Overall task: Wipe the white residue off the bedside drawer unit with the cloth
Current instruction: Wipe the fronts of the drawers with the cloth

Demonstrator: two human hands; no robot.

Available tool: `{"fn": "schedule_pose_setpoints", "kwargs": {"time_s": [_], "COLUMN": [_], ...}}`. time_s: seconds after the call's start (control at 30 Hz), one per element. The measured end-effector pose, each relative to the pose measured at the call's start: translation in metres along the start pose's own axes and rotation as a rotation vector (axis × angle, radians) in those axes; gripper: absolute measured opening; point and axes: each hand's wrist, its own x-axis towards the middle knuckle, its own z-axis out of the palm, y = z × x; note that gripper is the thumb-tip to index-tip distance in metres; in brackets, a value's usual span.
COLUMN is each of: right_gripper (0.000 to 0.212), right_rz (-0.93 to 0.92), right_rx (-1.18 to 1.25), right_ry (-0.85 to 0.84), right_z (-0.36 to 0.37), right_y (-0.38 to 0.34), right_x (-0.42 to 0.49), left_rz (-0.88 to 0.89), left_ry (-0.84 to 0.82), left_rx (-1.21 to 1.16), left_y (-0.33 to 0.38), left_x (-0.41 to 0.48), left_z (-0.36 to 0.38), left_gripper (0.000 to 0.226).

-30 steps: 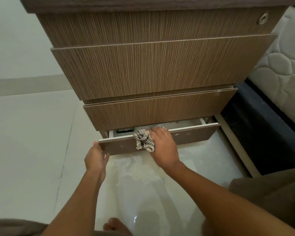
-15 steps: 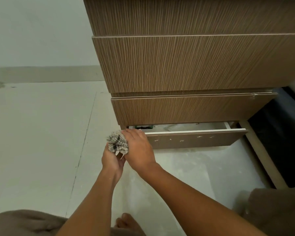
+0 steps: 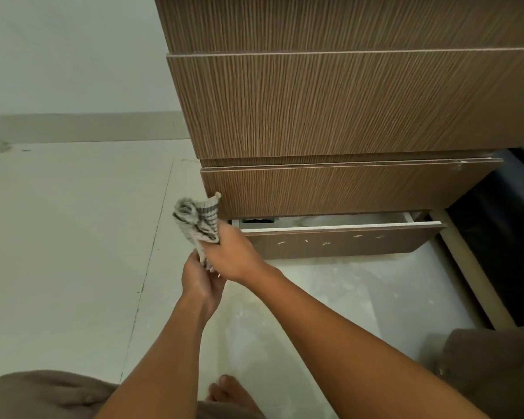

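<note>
Both hands together at the drawer unit's left front corner: right hand clenched on the checked cloth, bunched and sticking up above the fist; left hand just below, fingers pinching the cloth's hanging lower end. Cloth is held in the air, just beside the corner, off the wood. Bottom drawer of the wood-grain bedside drawer unit is pulled partly out, white residue spots on its front, powdery smears on the pale floor below.
</note>
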Motion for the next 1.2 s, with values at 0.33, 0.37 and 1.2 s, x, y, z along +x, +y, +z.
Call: {"fn": "schedule_pose_setpoints", "kwargs": {"time_s": [0.33,0.37,1.2], "right_gripper": [0.012,0.014,0.027], "right_rz": [0.232,0.263,0.526], "right_rx": [0.569,0.576,0.384], "right_ry": [0.452,0.504,1.387], "right_z": [-0.049,-0.053,-0.211], "right_y": [0.082,0.09,0.173], "right_x": [-0.06,-0.062,-0.073], "left_rz": [0.02,0.023,0.032], "left_ry": [0.13,0.151,0.247], "left_rx": [0.244,0.249,0.36], "left_y": [0.006,0.005,0.018], "left_x": [-0.001,-0.001,0.018], "left_z": [0.021,0.023,0.036], "left_gripper": [0.032,0.033,0.042]}}
